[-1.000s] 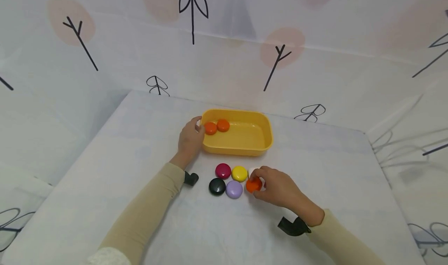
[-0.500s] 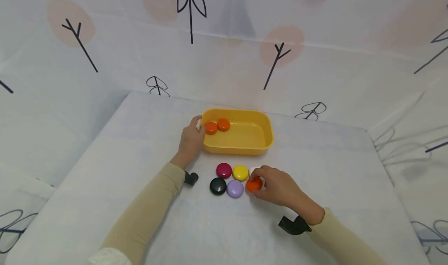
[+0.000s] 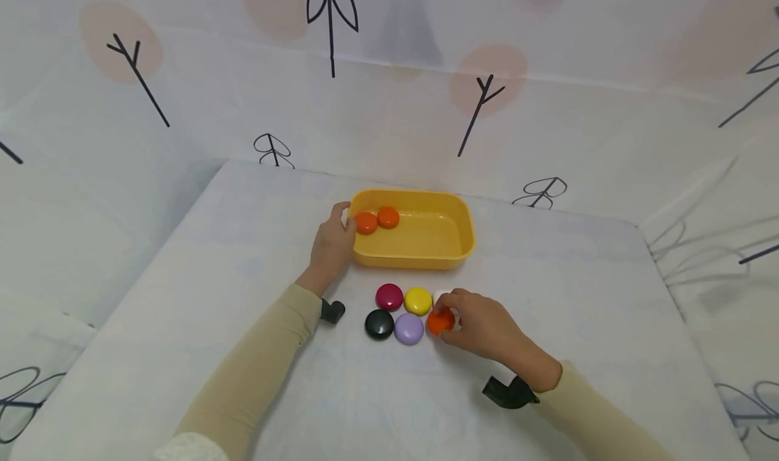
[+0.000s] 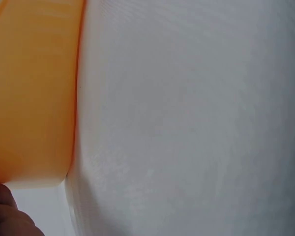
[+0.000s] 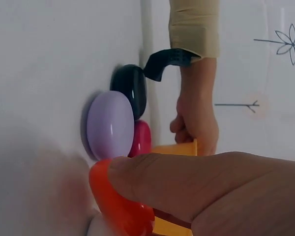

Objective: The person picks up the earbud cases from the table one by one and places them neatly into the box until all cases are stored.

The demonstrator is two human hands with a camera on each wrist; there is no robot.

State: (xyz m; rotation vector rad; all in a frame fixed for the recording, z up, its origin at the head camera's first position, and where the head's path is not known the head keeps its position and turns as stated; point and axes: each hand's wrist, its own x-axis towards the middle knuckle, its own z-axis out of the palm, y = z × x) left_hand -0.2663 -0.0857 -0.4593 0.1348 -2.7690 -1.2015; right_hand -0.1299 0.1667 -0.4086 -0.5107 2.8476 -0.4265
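A shallow yellow tray [image 3: 414, 261] stands toward the back of the table with two glossy orange discs [image 3: 388, 217] at its left end. My left hand [image 3: 333, 245] holds the tray's left end, thumb at the rim; in the left wrist view the fingers [image 4: 10, 216] show by the tray's corner. In front of the tray, my right hand [image 3: 487, 326] pinches another orange disc [image 5: 115, 201] between thumb and fingers. Right behind it, a white disc [image 3: 439, 297] is mostly hidden by the fingers. A lilac disc [image 5: 110, 125] lies just left of the pinched one.
Left of my right hand lie a yellow disc [image 3: 418, 301], a dark red disc [image 3: 389, 297] and a black disc [image 3: 379, 324], grouped closely with the lilac one. White cloth covers the table [image 3: 341, 407]. A patterned fabric wall [image 3: 395, 123] rises behind the table's back edge.
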